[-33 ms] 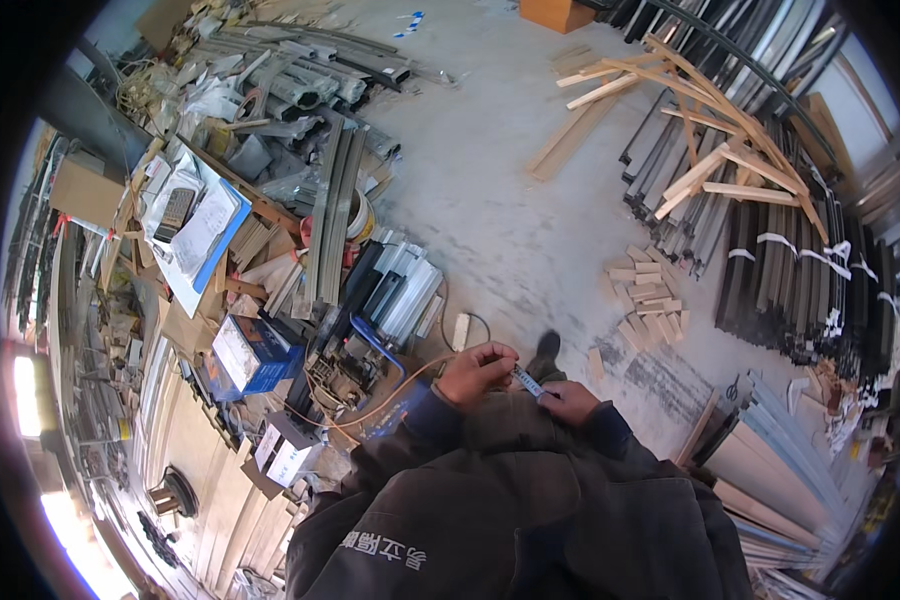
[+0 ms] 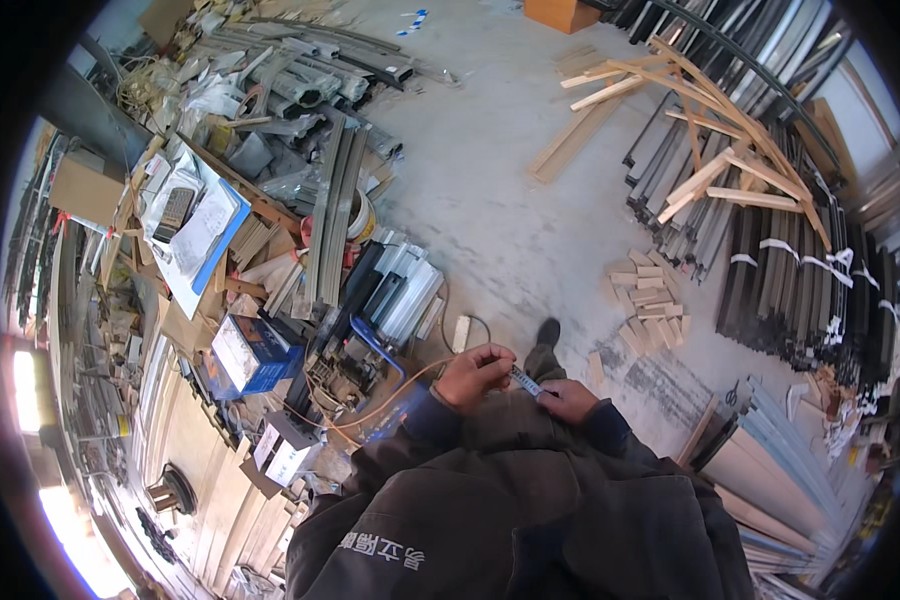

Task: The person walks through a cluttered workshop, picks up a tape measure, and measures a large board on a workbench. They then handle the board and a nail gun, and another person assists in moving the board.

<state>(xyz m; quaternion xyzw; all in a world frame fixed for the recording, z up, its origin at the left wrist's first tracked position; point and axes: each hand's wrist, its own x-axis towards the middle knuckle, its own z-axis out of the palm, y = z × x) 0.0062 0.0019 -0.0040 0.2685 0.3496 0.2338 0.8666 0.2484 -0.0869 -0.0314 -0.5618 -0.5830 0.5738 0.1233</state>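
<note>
Both my hands are together in front of my body, low in the middle of the view. Between them runs a short, narrow, pale strip with dark markings [image 2: 526, 381]; its exact kind is too small to make out. The fingertips of my left hand [image 2: 477, 376] close at its upper left end. My right hand [image 2: 568, 401] grips the lower right end, with the fingers curled. Just beyond the hands, a dark shoe [image 2: 548, 332] rests on the concrete floor.
To the left, a tool with a blue handle [image 2: 375, 345] stands beside metal profiles [image 2: 405, 290] and an orange hose [image 2: 395, 395]. A clipboard [image 2: 220, 235] lies farther left. Small wooden blocks [image 2: 655, 300], long wooden strips [image 2: 710, 95] and bundled dark profiles [image 2: 770, 280] occupy the right.
The view has shifted slightly, and more of the shoe shows beyond my hands. Both hands keep nearly the same place and grip.
</note>
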